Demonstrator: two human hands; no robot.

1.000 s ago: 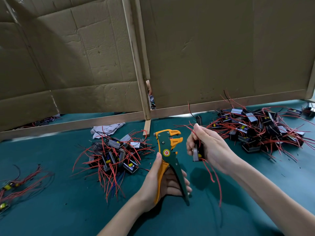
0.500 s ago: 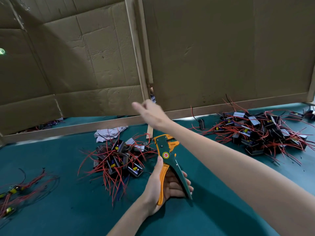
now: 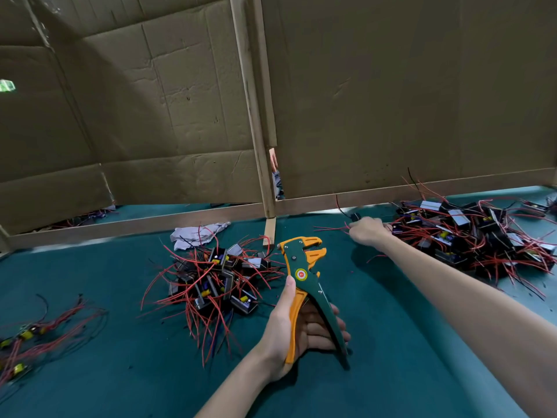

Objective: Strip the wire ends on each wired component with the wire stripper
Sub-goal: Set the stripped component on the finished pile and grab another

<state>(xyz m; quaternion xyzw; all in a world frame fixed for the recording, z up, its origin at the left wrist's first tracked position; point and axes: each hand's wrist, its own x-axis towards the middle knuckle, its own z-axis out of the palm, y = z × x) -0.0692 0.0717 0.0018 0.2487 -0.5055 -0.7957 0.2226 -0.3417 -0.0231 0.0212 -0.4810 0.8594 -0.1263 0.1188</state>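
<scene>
Standing nearly upright over the middle of the teal desk (image 3: 407,342), the wire stripper (image 3: 304,276) is gripped by the left hand (image 3: 289,333). The fingers are curled round its green handle, the thumb is laid along the orange one, and the orange jaws at the top are seen parted.

The right hand (image 3: 369,233) is stretched out to the far right, where it is set against the left edge of the right heap of wired components (image 3: 470,233). Its fingers are curled, but whether anything is held in them cannot be told. Loose red wire ends are seen just beside the knuckles.

A middle heap of wired components (image 3: 211,279), black blocks with red leads, is found just left of the stripper, apart from it. A few more wired parts (image 3: 30,336) are spread near the left edge. A crumpled grey rag (image 3: 196,235) is seen behind the middle heap. The desk is closed at the back by cardboard panels (image 3: 391,95) fixed to a wooden post (image 3: 256,116).
</scene>
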